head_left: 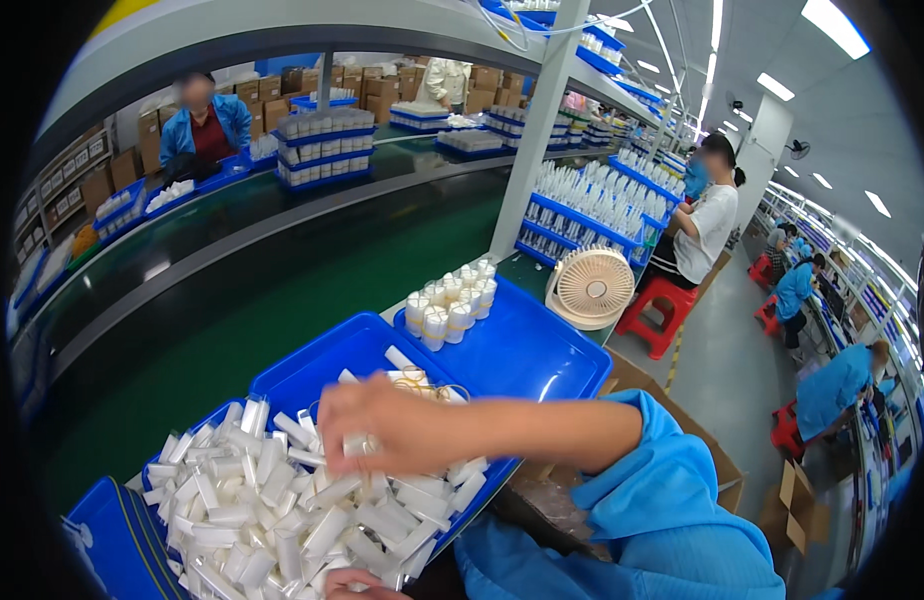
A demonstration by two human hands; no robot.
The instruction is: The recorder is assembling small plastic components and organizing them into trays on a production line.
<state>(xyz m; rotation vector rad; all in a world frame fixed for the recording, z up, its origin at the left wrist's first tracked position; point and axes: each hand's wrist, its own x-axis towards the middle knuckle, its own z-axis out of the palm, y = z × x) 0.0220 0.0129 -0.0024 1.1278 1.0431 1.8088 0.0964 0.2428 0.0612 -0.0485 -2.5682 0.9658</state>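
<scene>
Right hand [382, 428] reached across from the right, blue sleeve [662, 480] covering the forearm, and sat over the far edge of the heap of small white tubes [282, 510]. Its fingers [354, 445] were curled closed around one small white tube [356, 446], held just above the heap. The heap filled the nearest blue tray [172, 455] and spilled against its walls.

Left hand [357, 586] showed only as a sliver at the lower edge, touching the near side of the heap; whether its fingers were open or closed could not be told.

A second blue tray [542, 350] lay just beyond, bearing a cluster of upright white bottles [450, 300] at its far corner and a few loose pieces near the right hand. A small round cream fan [590, 288] stood beside that tray on the tabletop [527, 272]. A dark green conveyor belt [242, 300] ran past to the left. A person in white [704, 232] sat on a red stool [660, 308] further along.
</scene>
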